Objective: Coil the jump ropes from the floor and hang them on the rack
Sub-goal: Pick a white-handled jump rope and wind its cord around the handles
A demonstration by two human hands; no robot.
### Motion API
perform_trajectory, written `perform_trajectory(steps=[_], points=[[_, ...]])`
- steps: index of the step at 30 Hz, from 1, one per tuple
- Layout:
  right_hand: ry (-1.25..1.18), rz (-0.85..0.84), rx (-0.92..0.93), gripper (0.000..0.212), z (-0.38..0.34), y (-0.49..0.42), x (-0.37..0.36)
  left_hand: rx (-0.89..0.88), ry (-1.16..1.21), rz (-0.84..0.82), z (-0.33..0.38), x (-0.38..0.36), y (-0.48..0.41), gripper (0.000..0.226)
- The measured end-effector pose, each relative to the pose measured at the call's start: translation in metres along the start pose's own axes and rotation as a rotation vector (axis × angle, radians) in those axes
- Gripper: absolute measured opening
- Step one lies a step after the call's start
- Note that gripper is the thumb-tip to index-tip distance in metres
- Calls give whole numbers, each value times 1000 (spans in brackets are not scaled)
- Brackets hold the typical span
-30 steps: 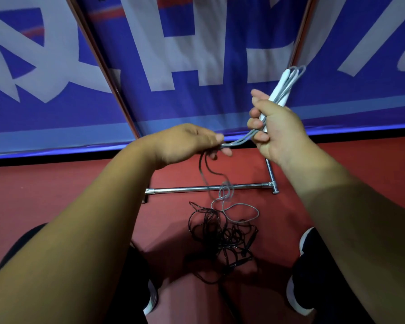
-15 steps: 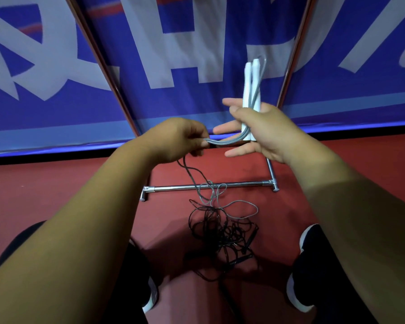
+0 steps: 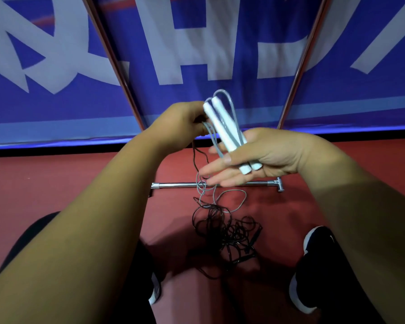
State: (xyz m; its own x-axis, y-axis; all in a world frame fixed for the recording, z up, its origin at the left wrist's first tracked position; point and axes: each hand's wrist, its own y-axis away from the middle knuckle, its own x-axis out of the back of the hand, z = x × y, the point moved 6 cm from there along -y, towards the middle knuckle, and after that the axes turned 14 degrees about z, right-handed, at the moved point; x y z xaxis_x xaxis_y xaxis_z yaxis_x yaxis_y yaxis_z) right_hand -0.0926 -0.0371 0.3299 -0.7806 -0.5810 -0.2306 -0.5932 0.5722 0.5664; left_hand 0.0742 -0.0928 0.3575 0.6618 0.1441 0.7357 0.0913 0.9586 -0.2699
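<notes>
1. Banner (image 3: 255,43): blue, with very large pale letters. They are cut off by the frame edge, so no word can be read. No brand or label shows on any other item.
2. Right hand (image 3: 262,157): palm turned up, fingers stretched out leftward. The thumb pins two white handles (image 3: 222,132) against the palm. The handles lie side by side and tilt up to the left.
3. Grey rope (image 3: 234,122): looped over the upper handle ends and folded alongside them. Further strands drop to the floor (image 3: 56,183) and end in a loose loop there.
4. Left hand (image 3: 180,122): fingers curled tightly round the grey strands, just beside the upper handle ends. The strands hang down from this fist.
5. Black rope (image 3: 225,230): an uncoiled tangle on the red floor, between the person's shoes (image 3: 318,260). The grey loop touches its far edge.
6. Rack (image 3: 178,184): the chrome base bar lies on the floor just beyond the tangle, and hanging grey strands cross in front of it. Two poles (image 3: 112,57) slant up past the banner.
7. Open room: bare red floor extends left and right of the bar, up to the dark strip under the banner's lower edge.
</notes>
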Motion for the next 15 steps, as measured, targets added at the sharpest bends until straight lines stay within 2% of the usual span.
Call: perform_trajectory(steps=[2,5,8,11,15], points=[[84,-123,-84,59,12,1,-8,-55,27,-49,6,1,2,20],[224,-220,-166,51,29,-2,-14,-114,124,-218,11,-5,8,27],[341,-269,-228,52,36,-1,-17,53,331,-377,7,-14,14,19],[538,-235,-345,45,46,0,-13,133,408,-422,8,-18,17,15],[652,-39,-425,17,58,-11,1,68,295,-468,21,-22,19,15]])
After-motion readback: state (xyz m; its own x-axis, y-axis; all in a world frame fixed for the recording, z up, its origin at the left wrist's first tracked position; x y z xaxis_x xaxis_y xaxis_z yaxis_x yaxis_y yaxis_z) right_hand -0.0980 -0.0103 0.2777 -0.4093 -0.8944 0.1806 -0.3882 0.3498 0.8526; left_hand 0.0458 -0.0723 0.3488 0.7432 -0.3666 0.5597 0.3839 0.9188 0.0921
